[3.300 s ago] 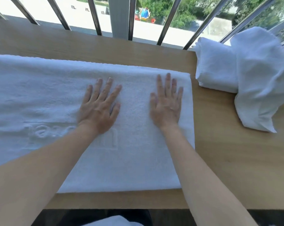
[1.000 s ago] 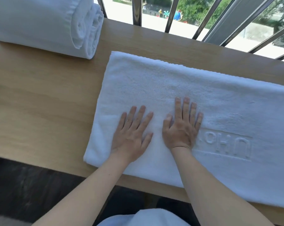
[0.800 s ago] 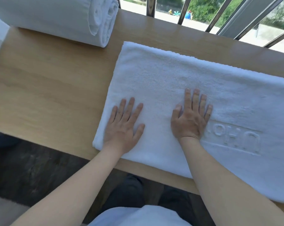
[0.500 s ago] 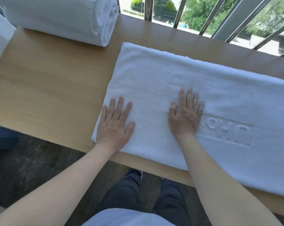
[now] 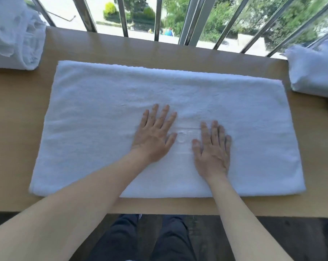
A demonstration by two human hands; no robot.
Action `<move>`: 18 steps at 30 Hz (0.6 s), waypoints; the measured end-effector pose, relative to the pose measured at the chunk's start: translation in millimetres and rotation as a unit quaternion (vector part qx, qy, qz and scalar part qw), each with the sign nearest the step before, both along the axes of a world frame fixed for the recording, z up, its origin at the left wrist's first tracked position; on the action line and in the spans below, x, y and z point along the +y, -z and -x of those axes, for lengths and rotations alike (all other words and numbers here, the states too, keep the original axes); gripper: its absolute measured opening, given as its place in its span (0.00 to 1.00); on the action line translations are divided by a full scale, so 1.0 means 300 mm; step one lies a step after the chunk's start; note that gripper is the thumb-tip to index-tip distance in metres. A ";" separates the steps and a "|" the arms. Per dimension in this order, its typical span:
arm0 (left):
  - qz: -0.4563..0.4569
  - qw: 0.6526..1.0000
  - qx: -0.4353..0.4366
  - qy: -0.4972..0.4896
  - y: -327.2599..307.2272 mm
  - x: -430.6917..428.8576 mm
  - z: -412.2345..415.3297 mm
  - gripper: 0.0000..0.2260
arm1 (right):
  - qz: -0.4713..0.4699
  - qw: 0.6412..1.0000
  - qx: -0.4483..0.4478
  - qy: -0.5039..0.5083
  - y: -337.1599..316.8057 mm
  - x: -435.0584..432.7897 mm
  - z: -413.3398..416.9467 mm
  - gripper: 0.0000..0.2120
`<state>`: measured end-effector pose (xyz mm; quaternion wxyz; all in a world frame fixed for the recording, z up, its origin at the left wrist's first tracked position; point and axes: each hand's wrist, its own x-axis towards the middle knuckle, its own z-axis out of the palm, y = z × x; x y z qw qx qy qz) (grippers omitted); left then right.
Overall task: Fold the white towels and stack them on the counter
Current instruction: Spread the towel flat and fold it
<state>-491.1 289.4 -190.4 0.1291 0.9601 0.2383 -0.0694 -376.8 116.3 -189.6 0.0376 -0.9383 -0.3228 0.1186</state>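
A large white towel [image 5: 88,117] lies flat across the wooden counter [image 5: 14,132], folded lengthwise, with an embossed logo partly showing between my hands. My left hand [image 5: 153,136] rests palm down near the towel's middle, fingers spread. My right hand [image 5: 212,149] lies flat just to its right, also with fingers apart. Neither hand grips the cloth. A folded and rolled white towel stack [image 5: 12,36] sits at the counter's far left corner. More white towels [image 5: 313,72] lie bunched at the far right.
Slanted metal window bars [image 5: 189,17] run along the counter's far edge, with trees and a street beyond. The counter's near edge is just below the towel, and my dark trouser legs [image 5: 140,240] show beneath it over a dark floor.
Both hands have slid from the towel's left end to its middle, over the logo. The view has swung right, so the whole towel and the right-hand towels now show.
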 end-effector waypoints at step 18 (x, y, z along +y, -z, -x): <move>-0.003 0.993 -0.014 0.119 0.009 -0.399 -0.954 0.30 | -0.070 0.977 0.008 0.203 -0.034 -0.517 -0.529 0.28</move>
